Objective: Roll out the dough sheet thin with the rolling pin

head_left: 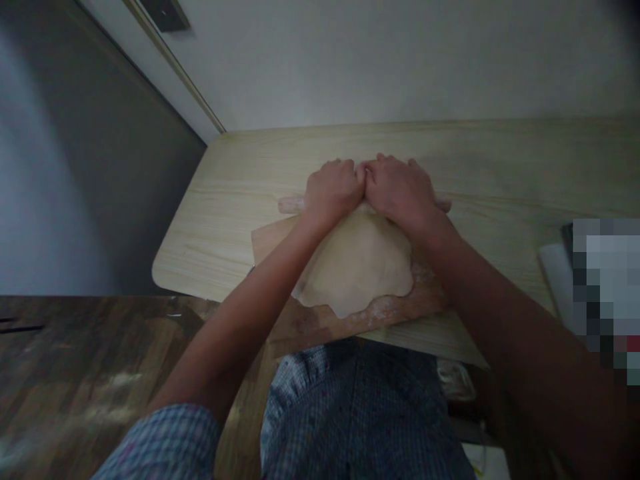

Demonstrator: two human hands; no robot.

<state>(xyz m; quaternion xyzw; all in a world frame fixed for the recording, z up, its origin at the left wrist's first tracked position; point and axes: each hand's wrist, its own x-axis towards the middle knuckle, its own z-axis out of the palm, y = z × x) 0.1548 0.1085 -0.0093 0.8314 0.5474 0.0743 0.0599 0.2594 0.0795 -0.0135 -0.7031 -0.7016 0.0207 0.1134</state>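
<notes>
Both of my hands grip a wooden rolling pin [291,205] that lies crosswise at the far edge of a sheet of dough. My left hand [336,188] is closed over its middle, left of centre. Right beside it, my right hand [397,187] is closed over the pin too, and the thumbs meet. Only the pin's two ends show past the hands. The pale, flattened dough [363,263] has an uneven outline and spreads toward me. Under it lies a wooden board [320,327], dusted with flour near its front edge.
The board rests on a light wood-grain table [500,173] that meets a white wall [400,60] at the back. At the right edge is a blurred-out patch beside a pale object [557,267]. Brown flooring [100,373] shows at lower left.
</notes>
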